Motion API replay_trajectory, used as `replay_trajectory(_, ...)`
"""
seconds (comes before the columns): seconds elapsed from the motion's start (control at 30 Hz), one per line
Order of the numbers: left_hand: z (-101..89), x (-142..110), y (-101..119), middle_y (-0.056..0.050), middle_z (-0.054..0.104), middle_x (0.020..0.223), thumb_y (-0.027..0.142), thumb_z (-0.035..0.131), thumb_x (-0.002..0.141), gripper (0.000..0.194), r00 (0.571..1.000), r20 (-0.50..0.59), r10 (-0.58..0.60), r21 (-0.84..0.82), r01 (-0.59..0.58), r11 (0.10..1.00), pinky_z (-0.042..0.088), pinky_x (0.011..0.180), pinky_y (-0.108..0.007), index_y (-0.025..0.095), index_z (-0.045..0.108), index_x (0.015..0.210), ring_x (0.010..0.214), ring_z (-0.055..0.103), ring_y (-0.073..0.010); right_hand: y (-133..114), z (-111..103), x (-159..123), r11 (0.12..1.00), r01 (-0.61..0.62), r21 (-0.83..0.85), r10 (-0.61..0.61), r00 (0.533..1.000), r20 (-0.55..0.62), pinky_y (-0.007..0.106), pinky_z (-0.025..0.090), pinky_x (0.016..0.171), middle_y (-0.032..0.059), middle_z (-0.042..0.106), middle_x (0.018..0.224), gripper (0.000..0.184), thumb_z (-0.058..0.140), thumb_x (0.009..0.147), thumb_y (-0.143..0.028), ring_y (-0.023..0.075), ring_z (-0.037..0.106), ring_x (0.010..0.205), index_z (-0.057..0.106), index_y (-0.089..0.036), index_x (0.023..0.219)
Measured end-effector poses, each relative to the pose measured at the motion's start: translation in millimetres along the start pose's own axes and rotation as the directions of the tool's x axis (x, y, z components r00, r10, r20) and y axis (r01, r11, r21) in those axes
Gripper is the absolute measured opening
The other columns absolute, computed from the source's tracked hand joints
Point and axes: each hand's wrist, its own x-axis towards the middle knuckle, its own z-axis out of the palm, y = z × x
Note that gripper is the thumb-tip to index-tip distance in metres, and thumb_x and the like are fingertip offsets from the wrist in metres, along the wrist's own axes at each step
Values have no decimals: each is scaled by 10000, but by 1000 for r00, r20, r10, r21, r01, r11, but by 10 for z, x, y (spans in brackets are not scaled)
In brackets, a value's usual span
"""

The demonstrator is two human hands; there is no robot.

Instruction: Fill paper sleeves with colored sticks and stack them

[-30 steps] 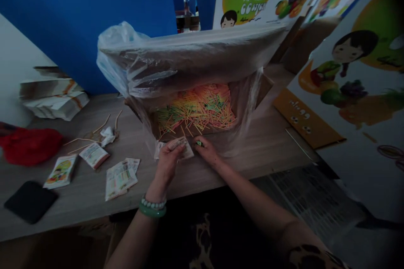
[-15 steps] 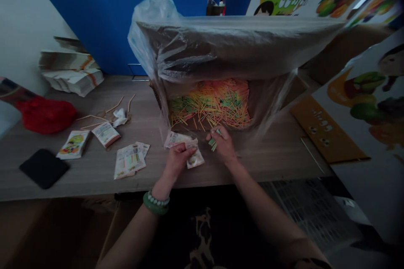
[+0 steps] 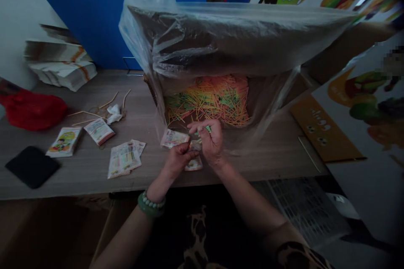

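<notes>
My left hand (image 3: 179,160) pinches a small printed packet (image 3: 196,146) near the table's front edge. Close against the packet's upper side, my right hand (image 3: 211,138) is closed on several short green and yellow sticks (image 3: 205,130); its fingers partly hide them. Another packet (image 3: 193,163) lies under the hands, and one more packet (image 3: 175,138) rests just behind my left hand. Beyond the hands, a box lined with clear plastic (image 3: 202,42) lies open toward me, with a heap of thin coloured sticks (image 3: 208,98) inside.
To the left lie flat packets (image 3: 124,160), two filled-looking packets (image 3: 65,141), a black pad (image 3: 31,167), a red bag (image 3: 34,109), tissue (image 3: 114,113) and bent tan strips. Stacked printed sheets (image 3: 61,69) stand at the back left. A printed carton (image 3: 328,130) borders the right.
My right hand has moved left with the sticks, up to the packet in my left hand. The whole view has shifted slightly.
</notes>
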Motion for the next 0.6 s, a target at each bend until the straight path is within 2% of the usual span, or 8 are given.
replay_trajectory(0.1, 2, 25, -38, 55, 487, 563, 446, 853, 574, 422, 1000, -15, 17, -49, -18, 999, 333, 537, -212, 152, 552, 586, 542, 402, -71, 42, -38, -118, 1000, -21, -17, 22, 998, 54, 409, 517, 909, -14, 669, 810, 97, 513, 977, -348, 179, 685, 920, 510, -258, 939)
replay_trajectory(0.2, 5, 36, -81, 60, 473, 560, 452, 861, 580, 428, 999, -31, 30, -82, -33, 996, 331, 542, -212, 151, 556, 582, 544, 395, -69, 57, -94, -201, 992, -120, -21, 121, 992, 40, 403, 518, 899, -19, 675, 794, 121, 522, 968, -371, 177, 681, 900, 511, -260, 922)
replay_trajectory(0.27, 12, 37, -87, 42, 525, 605, 468, 853, 598, 400, 999, -4, 37, -93, -37, 995, 373, 583, -228, 147, 620, 646, 584, 445, -87, 49, -127, -211, 979, -203, -31, 204, 978, 37, 404, 498, 941, -7, 699, 814, 156, 534, 954, -401, 184, 674, 971, 516, -258, 894)
replay_trajectory(0.37, 27, 47, -50, 11, 586, 677, 500, 809, 661, 383, 995, 44, 87, -51, -84, 995, 412, 639, -255, 147, 711, 772, 654, 505, -122, 44, -162, -176, 939, -343, -9, 342, 935, 90, 408, 455, 1015, 31, 745, 963, 212, 539, 934, -436, 194, 639, 1116, 518, -251, 835)
replay_trajectory(0.43, 30, 59, -18, 0, 589, 687, 516, 769, 708, 371, 988, 50, 146, 9, -147, 989, 417, 659, -265, 152, 732, 774, 683, 516, -137, 62, -185, -143, 906, -423, -11, 420, 895, 150, 412, 456, 1016, 45, 745, 1064, 238, 535, 927, -461, 202, 634, 1138, 517, -248, 822)
replay_trajectory(0.5, 22, 68, -5, -10, 595, 690, 526, 740, 738, 373, 985, 53, 166, 32, -167, 985, 418, 672, -273, 153, 736, 750, 700, 523, -145, 88, -220, -113, 895, -435, -95, 446, 869, 217, 430, 454, 1021, 51, 734, 1127, 265, 526, 925, -494, 211, 637, 1131, 537, -246, 831)
replay_trajectory(0.6, -17, 51, -25, -27, 648, 746, 525, 760, 713, 382, 995, -7, 101, -88, -101, 991, 432, 694, -278, 156, 752, 812, 719, 553, -150, 105, -304, -88, 886, -357, -295, 448, 822, 352, 458, 388, 1098, 63, 680, 1266, 292, 549, 905, -528, 227, 584, 1229, 627, -255, 974)
